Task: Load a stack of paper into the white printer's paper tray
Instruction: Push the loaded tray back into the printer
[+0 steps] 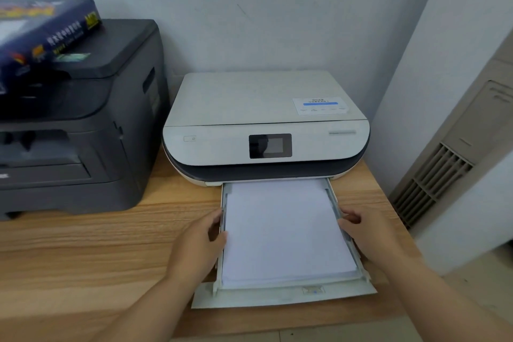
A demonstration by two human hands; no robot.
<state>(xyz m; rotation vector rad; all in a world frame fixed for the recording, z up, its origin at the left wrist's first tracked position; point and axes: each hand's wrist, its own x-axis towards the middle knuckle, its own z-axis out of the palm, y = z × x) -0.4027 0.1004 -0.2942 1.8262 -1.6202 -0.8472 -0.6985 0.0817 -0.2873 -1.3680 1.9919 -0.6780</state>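
We have the paper stack lying flat in the white printer's pulled-out paper tray on the bench, left hand and right hand loosely curled against its sides, likely to square it.

A dark grey printer stands on the left part of the wooden desk, close to the pale wall behind it. A dark blue wrapped ream of paper lies tilted on top of that machine, printed with yellow and white lettering too blurred to read. At the far right, a beige unit with a slatted vent grille stands beside the desk.
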